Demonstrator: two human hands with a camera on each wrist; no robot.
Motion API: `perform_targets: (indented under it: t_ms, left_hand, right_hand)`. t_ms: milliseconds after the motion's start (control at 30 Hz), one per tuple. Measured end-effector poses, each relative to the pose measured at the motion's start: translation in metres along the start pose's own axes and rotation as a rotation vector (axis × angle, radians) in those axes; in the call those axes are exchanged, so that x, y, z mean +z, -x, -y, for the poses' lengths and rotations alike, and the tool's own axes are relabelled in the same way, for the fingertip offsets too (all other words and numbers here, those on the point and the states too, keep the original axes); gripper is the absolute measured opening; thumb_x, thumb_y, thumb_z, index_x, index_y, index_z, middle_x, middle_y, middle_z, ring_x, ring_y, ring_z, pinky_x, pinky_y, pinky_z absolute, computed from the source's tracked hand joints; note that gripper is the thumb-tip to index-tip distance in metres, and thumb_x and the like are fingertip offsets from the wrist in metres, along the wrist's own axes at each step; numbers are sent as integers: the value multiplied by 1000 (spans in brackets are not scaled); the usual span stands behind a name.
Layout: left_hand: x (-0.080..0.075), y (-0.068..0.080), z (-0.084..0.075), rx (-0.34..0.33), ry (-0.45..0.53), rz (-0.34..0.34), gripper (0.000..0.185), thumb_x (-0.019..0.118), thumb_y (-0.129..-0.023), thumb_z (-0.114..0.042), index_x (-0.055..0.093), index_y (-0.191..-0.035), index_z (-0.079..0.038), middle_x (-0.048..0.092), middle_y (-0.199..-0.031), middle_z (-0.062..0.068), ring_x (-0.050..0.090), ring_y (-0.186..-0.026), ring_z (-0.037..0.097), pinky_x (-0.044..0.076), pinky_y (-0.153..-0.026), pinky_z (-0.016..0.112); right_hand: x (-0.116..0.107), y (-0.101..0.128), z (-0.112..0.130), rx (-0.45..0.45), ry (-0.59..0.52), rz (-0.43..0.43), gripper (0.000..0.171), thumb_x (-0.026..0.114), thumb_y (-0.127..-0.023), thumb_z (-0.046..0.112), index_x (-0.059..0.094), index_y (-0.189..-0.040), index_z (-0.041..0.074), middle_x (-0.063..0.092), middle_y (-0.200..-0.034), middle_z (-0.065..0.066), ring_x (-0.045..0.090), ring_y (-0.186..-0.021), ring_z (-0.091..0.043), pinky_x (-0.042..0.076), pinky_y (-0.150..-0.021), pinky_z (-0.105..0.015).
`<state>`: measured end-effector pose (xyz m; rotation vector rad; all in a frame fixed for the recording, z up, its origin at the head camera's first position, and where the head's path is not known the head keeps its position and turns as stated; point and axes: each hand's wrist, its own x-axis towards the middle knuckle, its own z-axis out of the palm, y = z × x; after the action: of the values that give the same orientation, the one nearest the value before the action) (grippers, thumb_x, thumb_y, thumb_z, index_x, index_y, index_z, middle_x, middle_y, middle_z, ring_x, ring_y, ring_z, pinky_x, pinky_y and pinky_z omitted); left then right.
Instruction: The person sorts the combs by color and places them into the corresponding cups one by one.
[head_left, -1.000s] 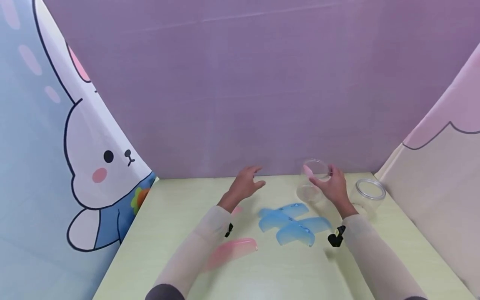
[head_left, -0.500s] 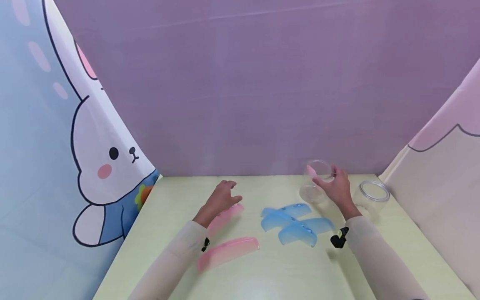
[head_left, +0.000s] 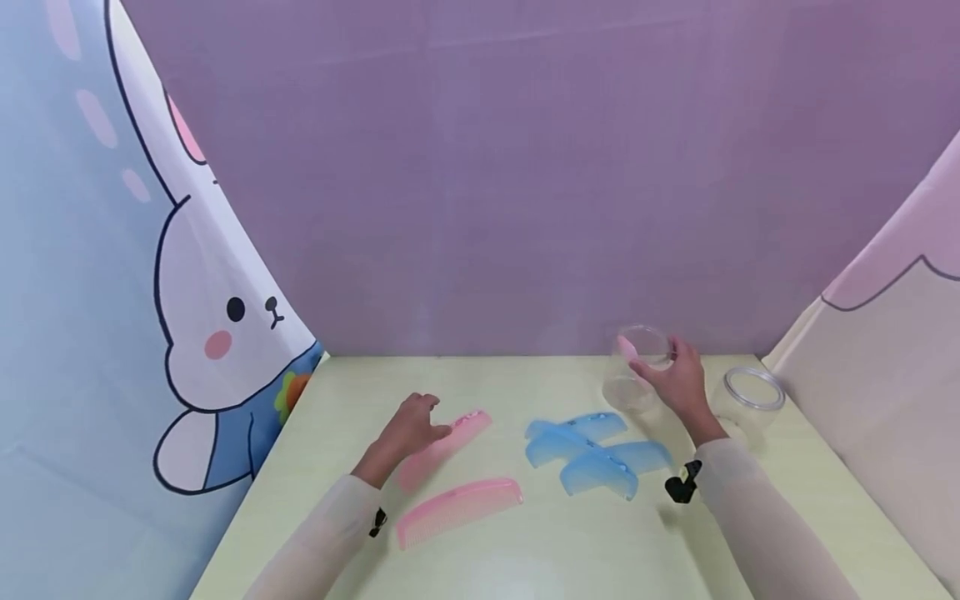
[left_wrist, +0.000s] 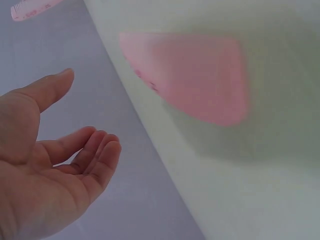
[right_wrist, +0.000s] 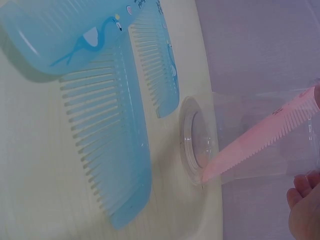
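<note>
My right hand (head_left: 678, 379) grips the rim of a clear plastic jar (head_left: 617, 383), fingers outside and thumb on the near side. Inside the jar a pink comb (right_wrist: 260, 137) leans at a slant. My left hand (head_left: 411, 429) hovers over the table beside a pink comb (head_left: 453, 442), fingers loosely bent and holding nothing; in the left wrist view a gap shows between its thumb and fingers. A second pink comb (head_left: 461, 506) lies nearer to me. Several blue combs (head_left: 600, 475) lie crossed over one another in front of the jar.
Another clear jar (head_left: 756, 421) with a silvery rim stands at the right, behind my right forearm's line. A purple cloth (head_left: 480, 208) hangs along the table's back edge. Printed cloths stand at both sides, the left one (head_left: 202, 333) showing a rabbit.
My left hand has moved left and toward me, away from the jar, uncovering the farther pink comb. My right hand stays on the jar's rim. The head view has shifted slightly.
</note>
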<state>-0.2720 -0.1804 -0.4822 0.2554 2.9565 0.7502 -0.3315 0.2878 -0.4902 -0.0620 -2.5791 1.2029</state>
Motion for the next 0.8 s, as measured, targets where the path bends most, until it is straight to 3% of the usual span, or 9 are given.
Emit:
perform_targets:
  t_ms: [267,500,600,800]
  left_hand:
    - [7,18,21,-76,-58,44,66,80,-87,-29,55,-135,8,58,-128,24,60,-112,33,52,-98,50]
    - [11,33,30,-117,-136,107,47,81,-83,-25,61,-110,8,57,-100,17,50,-83,24,50,-77,41]
    - [14,39,32,-128,-130,130,39,79,-83,-23,60,-101,6,54,-95,15,47,-79,25,45,-72,39]
    - [19,45,33,-143,-96,114,32,79,-78,-20,56,-88,1,51,-87,12,46,-74,24,40,-64,35]
  right_hand:
    - [1,0,-2,-13,11,-11,96,73,-90,53,32,-150,-9,40,-143,-35,42,-130,-50,40,-105,-64]
    - [2,3,-3,7,2,3,98,73,-89,54,30,-152,-7,39,-145,-34,42,-131,-49,41,-105,-65]
    - [2,2,-3,2,5,-5,98,74,-89,54,30,-152,-8,39,-145,-35,42,-131,-50,40,-105,-65]
    - [2,2,-3,-3,-5,-12,98,73,-89,54,31,-151,-9,39,-145,-35,42,-130,-50,40,-105,-65]
